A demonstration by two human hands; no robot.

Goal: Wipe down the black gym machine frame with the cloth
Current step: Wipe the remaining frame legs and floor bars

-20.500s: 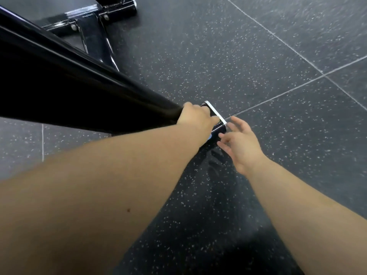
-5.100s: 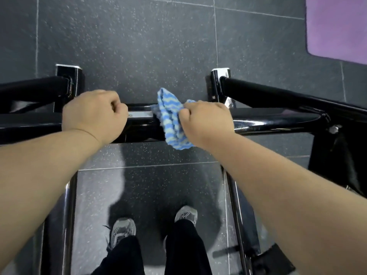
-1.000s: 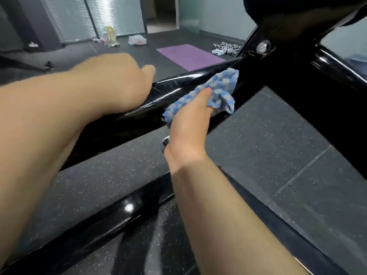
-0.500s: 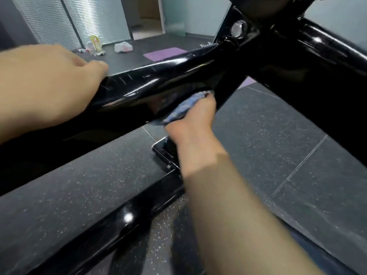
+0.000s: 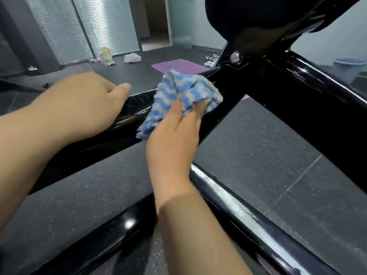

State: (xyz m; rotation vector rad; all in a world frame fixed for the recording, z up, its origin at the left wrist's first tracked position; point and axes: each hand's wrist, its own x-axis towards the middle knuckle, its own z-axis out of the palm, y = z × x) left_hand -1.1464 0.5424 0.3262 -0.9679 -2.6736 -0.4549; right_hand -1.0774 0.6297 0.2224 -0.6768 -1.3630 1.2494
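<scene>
A glossy black gym machine frame fills the view with crossing tubes. My right hand holds a bunched blue-and-white striped cloth pressed against the sloping tube, just left of the joint with a silver bolt. My left hand rests over the same tube further left, fingers curled on its top edge. A lower tube runs under my right wrist, with a pale streak of reflected light along it.
Dark speckled rubber floor tiles lie below the frame. A black padded part hangs at the top. Further back are a purple mat, plastic bags, bottles and frosted glass doors.
My right hand has brought the cloth up from under the sloping tube onto its upper face near the joint. My left hand has kept its place on the tube.
</scene>
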